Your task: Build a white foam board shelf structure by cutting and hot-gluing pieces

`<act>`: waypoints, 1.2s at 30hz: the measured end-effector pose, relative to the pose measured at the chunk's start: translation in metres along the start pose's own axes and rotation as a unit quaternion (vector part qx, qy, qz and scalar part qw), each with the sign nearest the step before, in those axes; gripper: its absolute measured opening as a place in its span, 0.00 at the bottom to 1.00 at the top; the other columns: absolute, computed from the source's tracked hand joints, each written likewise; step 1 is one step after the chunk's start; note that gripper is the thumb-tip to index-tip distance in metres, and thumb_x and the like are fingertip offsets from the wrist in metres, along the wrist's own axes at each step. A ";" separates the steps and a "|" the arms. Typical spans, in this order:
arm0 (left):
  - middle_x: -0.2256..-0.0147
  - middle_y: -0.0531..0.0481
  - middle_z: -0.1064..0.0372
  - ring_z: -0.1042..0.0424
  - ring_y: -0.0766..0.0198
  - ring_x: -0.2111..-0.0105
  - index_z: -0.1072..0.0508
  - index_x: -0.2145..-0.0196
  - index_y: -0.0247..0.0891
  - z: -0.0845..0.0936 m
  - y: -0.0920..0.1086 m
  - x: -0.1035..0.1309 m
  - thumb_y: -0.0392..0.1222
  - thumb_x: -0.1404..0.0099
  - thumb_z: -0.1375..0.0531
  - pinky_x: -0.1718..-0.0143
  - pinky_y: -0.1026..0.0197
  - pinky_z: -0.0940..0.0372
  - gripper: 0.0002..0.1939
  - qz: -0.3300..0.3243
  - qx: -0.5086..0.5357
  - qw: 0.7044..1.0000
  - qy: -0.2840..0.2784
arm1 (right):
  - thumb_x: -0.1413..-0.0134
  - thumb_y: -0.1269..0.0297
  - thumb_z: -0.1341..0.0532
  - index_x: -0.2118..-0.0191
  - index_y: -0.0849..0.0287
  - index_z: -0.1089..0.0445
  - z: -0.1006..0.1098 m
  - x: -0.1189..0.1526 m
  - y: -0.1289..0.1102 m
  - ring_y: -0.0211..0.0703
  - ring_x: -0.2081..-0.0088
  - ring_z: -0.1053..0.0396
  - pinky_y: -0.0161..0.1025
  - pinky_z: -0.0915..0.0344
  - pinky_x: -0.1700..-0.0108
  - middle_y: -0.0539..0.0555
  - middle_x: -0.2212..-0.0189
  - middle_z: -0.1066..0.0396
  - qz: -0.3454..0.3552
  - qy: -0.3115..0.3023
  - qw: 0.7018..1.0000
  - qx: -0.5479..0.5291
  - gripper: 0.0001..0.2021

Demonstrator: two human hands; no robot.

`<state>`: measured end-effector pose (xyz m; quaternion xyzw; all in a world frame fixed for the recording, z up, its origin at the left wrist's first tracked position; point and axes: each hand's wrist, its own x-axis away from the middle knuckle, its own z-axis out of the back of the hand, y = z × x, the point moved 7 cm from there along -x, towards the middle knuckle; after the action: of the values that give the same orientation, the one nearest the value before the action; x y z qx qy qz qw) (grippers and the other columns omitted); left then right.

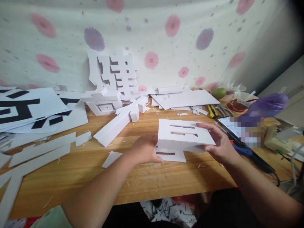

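A white foam-board box piece [182, 136] with slots cut in its top is held up over the table. My right hand [220, 142] grips its right end, thumb low on the front edge and fingers on top. My left hand [147, 148] closes around its left end, its fingertips partly hidden. Below it, a white slotted sheet [178, 156] shows; whether it is joined to the box piece I cannot tell. A small white scrap [111, 159] lies beside my left wrist. Further back lies a white branched three-dimensional shape [116, 122].
White cut-out characters [121, 72] lean on the flowered curtain. Printed sheets [26, 107] and cut strips [45, 147] cover the left. White boards [187, 98] lie at the back. Right: a yellow cutter [212, 111], scissors [224, 111], a phone [228, 125] and a purple bag [268, 106].
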<state>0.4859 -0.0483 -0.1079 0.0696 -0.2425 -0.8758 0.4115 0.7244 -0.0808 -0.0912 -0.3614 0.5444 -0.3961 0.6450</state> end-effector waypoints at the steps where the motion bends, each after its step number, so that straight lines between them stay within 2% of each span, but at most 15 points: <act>1: 0.49 0.48 0.28 0.30 0.47 0.50 0.32 0.46 0.50 0.000 0.001 0.000 0.50 0.55 0.28 0.53 0.51 0.36 0.37 -0.005 0.028 1.000 0.002 | 0.60 0.46 0.28 0.49 0.46 0.31 -0.003 0.000 0.002 0.53 0.47 0.33 0.49 0.34 0.46 0.54 0.49 0.30 -0.003 -0.011 1.000 0.001 0.30; 4: 0.51 0.50 0.27 0.29 0.49 0.52 0.29 0.49 0.50 0.008 -0.014 0.002 0.47 0.54 0.28 0.56 0.54 0.35 0.33 -0.015 0.076 0.997 -0.016 | 0.59 0.44 0.29 0.50 0.46 0.32 -0.014 0.002 0.007 0.52 0.48 0.32 0.47 0.33 0.49 0.54 0.49 0.30 -0.018 -0.040 0.999 0.002 0.30; 7: 0.52 0.46 0.29 0.31 0.49 0.52 0.29 0.49 0.44 0.018 -0.038 0.006 0.48 0.56 0.28 0.53 0.55 0.37 0.35 -0.006 0.022 0.999 -0.047 | 0.59 0.43 0.30 0.49 0.48 0.33 -0.029 0.004 0.013 0.52 0.51 0.30 0.47 0.31 0.53 0.56 0.50 0.30 -0.034 -0.071 0.997 0.009 0.30; 9: 0.53 0.46 0.30 0.31 0.49 0.52 0.29 0.49 0.42 0.020 -0.046 0.007 0.50 0.56 0.28 0.53 0.56 0.38 0.36 -0.005 0.000 0.998 -0.061 | 0.58 0.43 0.30 0.49 0.49 0.34 -0.038 0.006 0.018 0.52 0.51 0.29 0.47 0.30 0.54 0.57 0.50 0.30 -0.040 -0.096 0.994 0.017 0.30; 12: 0.57 0.48 0.31 0.31 0.52 0.56 0.28 0.54 0.41 0.018 -0.046 0.005 0.49 0.54 0.29 0.58 0.59 0.38 0.28 -0.005 0.002 0.998 -0.063 | 0.55 0.44 0.32 0.48 0.49 0.36 -0.043 0.008 0.026 0.53 0.47 0.32 0.50 0.32 0.50 0.59 0.46 0.34 -0.040 -0.125 0.991 0.033 0.30; 15: 0.60 0.49 0.31 0.30 0.55 0.60 0.28 0.60 0.41 0.012 -0.043 0.002 0.42 0.53 0.31 0.62 0.61 0.38 0.20 -0.003 0.024 0.998 -0.050 | 0.54 0.45 0.32 0.45 0.49 0.39 -0.041 0.011 0.033 0.55 0.41 0.38 0.52 0.37 0.44 0.59 0.42 0.38 -0.040 -0.150 0.986 0.064 0.32; 19: 0.63 0.49 0.30 0.30 0.59 0.66 0.30 0.67 0.39 0.004 -0.048 -0.001 0.30 0.49 0.39 0.66 0.62 0.39 0.11 0.009 0.045 0.998 -0.038 | 0.55 0.55 0.29 0.39 0.49 0.43 -0.037 0.019 0.040 0.56 0.39 0.42 0.55 0.44 0.39 0.59 0.40 0.41 -0.049 -0.186 0.973 0.131 0.38; 22: 0.65 0.50 0.28 0.29 0.61 0.68 0.31 0.68 0.39 0.000 -0.053 -0.002 0.25 0.50 0.44 0.70 0.64 0.39 0.13 0.019 0.058 0.998 -0.035 | 0.55 0.60 0.29 0.34 0.51 0.51 -0.039 0.025 0.039 0.59 0.37 0.45 0.57 0.47 0.37 0.62 0.38 0.44 -0.031 -0.214 0.947 0.238 0.45; 25: 0.63 0.50 0.28 0.28 0.61 0.66 0.30 0.67 0.40 0.000 -0.052 -0.002 0.23 0.52 0.46 0.69 0.64 0.38 0.17 0.014 0.070 0.997 -0.031 | 0.53 0.59 0.31 0.30 0.52 0.62 -0.045 0.027 0.034 0.61 0.37 0.44 0.56 0.41 0.40 0.65 0.37 0.46 0.011 -0.233 0.913 0.335 0.50; 27: 0.62 0.50 0.28 0.27 0.60 0.64 0.29 0.67 0.40 0.002 -0.050 -0.002 0.22 0.53 0.47 0.67 0.64 0.37 0.19 0.010 0.075 0.997 -0.025 | 0.52 0.59 0.31 0.30 0.52 0.66 -0.048 0.028 0.031 0.61 0.37 0.43 0.56 0.39 0.41 0.66 0.37 0.46 0.027 -0.235 0.905 0.354 0.52; 31: 0.63 0.51 0.27 0.27 0.61 0.66 0.27 0.66 0.42 0.003 -0.049 -0.001 0.22 0.53 0.47 0.68 0.64 0.37 0.20 0.014 0.087 0.996 -0.020 | 0.52 0.60 0.31 0.30 0.52 0.68 -0.049 0.028 0.032 0.61 0.38 0.43 0.56 0.38 0.42 0.66 0.36 0.46 0.024 -0.232 0.901 0.367 0.53; 36: 0.62 0.50 0.26 0.27 0.60 0.65 0.27 0.67 0.40 0.002 -0.052 -0.001 0.23 0.52 0.46 0.68 0.64 0.37 0.17 0.025 0.091 0.995 -0.019 | 0.51 0.60 0.32 0.30 0.52 0.68 -0.050 0.028 0.033 0.60 0.38 0.41 0.55 0.38 0.42 0.66 0.37 0.46 0.012 -0.225 0.900 0.374 0.51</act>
<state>0.4506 -0.0186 -0.1312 0.0841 -0.3309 -0.8406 0.4206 0.6818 -0.0943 -0.1399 -0.1669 0.2010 -0.4711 0.8425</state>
